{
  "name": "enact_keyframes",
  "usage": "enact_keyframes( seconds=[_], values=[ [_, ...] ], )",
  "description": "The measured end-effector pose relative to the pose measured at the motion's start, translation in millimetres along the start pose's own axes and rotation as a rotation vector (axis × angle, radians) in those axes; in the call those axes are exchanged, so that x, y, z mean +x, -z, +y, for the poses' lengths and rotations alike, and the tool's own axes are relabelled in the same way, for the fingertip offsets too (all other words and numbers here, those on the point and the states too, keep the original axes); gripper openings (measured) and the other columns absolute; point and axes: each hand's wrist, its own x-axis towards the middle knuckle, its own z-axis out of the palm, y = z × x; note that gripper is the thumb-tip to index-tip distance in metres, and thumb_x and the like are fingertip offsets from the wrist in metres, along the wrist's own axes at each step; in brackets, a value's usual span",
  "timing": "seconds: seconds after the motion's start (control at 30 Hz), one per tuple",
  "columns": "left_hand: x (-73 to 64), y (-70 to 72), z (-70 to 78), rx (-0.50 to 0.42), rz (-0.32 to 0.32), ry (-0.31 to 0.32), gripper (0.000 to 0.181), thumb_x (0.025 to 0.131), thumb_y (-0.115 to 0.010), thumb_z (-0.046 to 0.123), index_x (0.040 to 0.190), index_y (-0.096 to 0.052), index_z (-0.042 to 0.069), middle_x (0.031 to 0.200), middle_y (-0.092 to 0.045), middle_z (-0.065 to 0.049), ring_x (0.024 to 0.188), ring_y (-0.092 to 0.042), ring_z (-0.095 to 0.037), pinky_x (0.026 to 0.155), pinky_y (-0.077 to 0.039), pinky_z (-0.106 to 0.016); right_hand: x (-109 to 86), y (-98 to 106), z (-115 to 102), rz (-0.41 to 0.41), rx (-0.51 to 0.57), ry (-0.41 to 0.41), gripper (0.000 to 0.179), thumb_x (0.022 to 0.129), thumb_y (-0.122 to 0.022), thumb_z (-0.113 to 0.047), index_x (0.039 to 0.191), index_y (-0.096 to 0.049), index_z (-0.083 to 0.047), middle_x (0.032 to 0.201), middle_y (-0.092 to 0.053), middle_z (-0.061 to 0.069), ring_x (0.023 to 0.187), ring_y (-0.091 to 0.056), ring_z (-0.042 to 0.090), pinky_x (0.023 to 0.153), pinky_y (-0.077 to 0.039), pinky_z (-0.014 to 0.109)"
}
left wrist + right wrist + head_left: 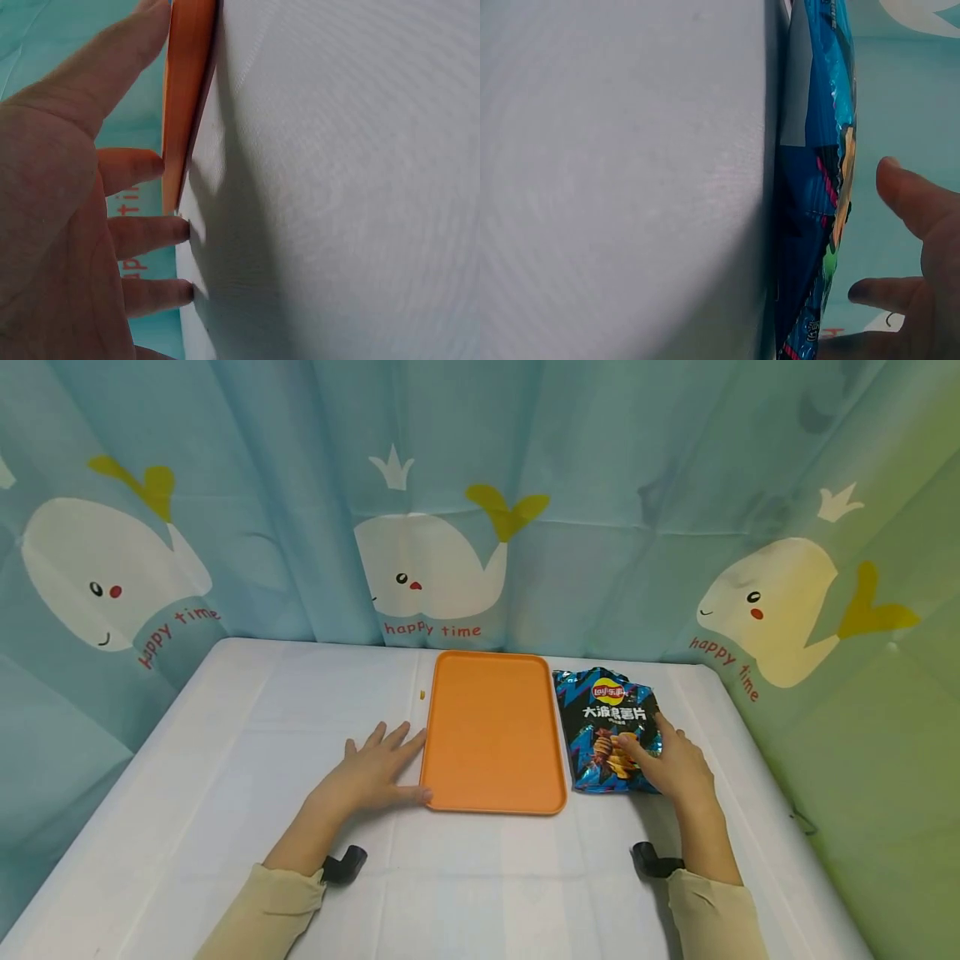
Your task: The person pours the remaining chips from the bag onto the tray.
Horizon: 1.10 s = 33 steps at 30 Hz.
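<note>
An orange rectangular tray [495, 735] lies flat on the table. At its left side is my left hand [369, 775], fingers spread and straight, the thumb and index finger at the rim. In the left wrist view the thumb reaches over the tray's edge [187, 82], and the other fingers point toward the cloth. To the tray's right lies a black and blue bag of potato chips [600, 731]. My right hand [681, 770] is over the bag's right side, thumb above its front. The right wrist view shows a gap between that thumb and the chip bag [806, 195].
A white cloth [465, 893] covers the table. A tiny yellowish-brown bit [422, 695] lies just left of the tray. Behind the table hangs a blue-green curtain [600, 568] printed with whales. Black wrist mounts [345, 866] stick out by both cuffs.
</note>
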Motion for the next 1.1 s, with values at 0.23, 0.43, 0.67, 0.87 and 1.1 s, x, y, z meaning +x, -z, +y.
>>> enact_keyframes(
  seconds=[0.23,0.43,0.67,0.87,1.1],
  values=[
    [2.0,-1.0,0.6,0.001,-0.013,0.016,0.102,0.078,-0.067,0.072,0.159,-0.030,0.022,0.163,-0.026,-0.017,0.147,-0.017,-0.053,0.098,-0.014,-0.086,-0.3,2.1,2.3,-0.026,0.020,-0.046,0.101,0.093,-0.046,-0.070,0.158,-0.012,0.000,0.150,-0.030,0.041,0.132,-0.035,0.061,0.101,-0.035,0.072],
    [0.9,-0.6,2.5,-0.009,-0.028,0.015,0.103,0.077,-0.070,0.071,0.159,-0.029,0.023,0.164,-0.024,-0.017,0.148,-0.015,-0.053,0.098,-0.013,-0.087,1.2,0.7,4.5,0.030,0.103,-0.074,0.089,0.098,-0.050,-0.056,0.157,-0.017,0.001,0.151,-0.029,0.040,0.136,-0.031,0.059,0.106,-0.030,0.071],
    [-1.5,-0.5,3.2,-0.020,-0.027,0.013,0.104,0.076,-0.071,0.070,0.158,-0.030,0.022,0.163,-0.025,-0.019,0.147,-0.015,-0.055,0.097,-0.014,-0.087,1.0,-1.3,8.1,0.179,0.275,-0.092,0.073,0.102,-0.051,-0.031,0.158,-0.016,0.000,0.145,-0.041,0.037,0.133,-0.040,0.054,0.107,-0.034,0.067],
    [-1.7,-0.4,2.9,-0.021,-0.025,0.014,0.103,0.076,-0.071,0.070,0.158,-0.031,0.022,0.163,-0.026,-0.018,0.147,-0.016,-0.054,0.097,-0.013,-0.087,-0.5,0.6,7.8,0.294,0.407,-0.098,0.056,0.103,-0.048,-0.022,0.153,-0.036,-0.001,0.132,-0.055,0.032,0.114,-0.057,0.046,0.091,-0.048,0.057],
    [-0.4,0.5,1.5,-0.027,-0.032,0.013,0.102,0.077,-0.071,0.069,0.159,-0.030,0.023,0.164,-0.024,-0.017,0.148,-0.014,-0.053,0.098,-0.012,-0.087,-1.2,5.6,4.1,0.337,0.461,-0.101,0.050,0.103,-0.049,-0.023,0.151,-0.044,-0.009,0.125,-0.059,0.024,0.102,-0.060,0.034,0.073,-0.046,0.032]
  ],
)
